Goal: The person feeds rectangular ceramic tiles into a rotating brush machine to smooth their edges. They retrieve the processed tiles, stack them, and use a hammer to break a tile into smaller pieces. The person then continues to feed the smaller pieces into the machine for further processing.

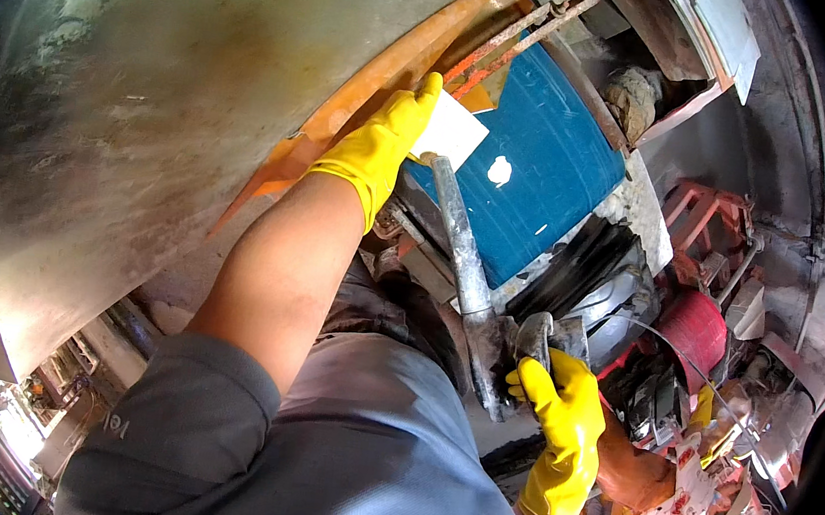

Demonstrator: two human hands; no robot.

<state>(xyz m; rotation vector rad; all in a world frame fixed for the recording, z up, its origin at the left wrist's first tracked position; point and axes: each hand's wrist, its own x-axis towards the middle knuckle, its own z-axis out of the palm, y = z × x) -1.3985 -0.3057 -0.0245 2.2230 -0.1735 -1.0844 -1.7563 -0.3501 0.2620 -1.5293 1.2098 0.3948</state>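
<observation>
My left hand [389,144], in a yellow rubber glove, grips a flat white square piece [453,133] by its left edge; some of the fingers are hidden. The piece lies over the near left part of a blue panel [553,162]. Just below it is the upper end of a grey metal pipe [457,234], which slants down toward my right hand. My right hand [561,424], gloved in yellow too, has its fingers closed on a rounded grey metal piece [535,339] beside the pipe's lower end. Whether that piece is joined to the pipe I cannot tell.
A large, stained metal surface [167,101] fills the left, edged by an orange strip [350,90]. Beyond my left hand lies an orange-and-grey metal frame [521,38]. At right are black folded sheeting [583,265], a red bucket [694,332], a red stool [704,213] and scattered scrap.
</observation>
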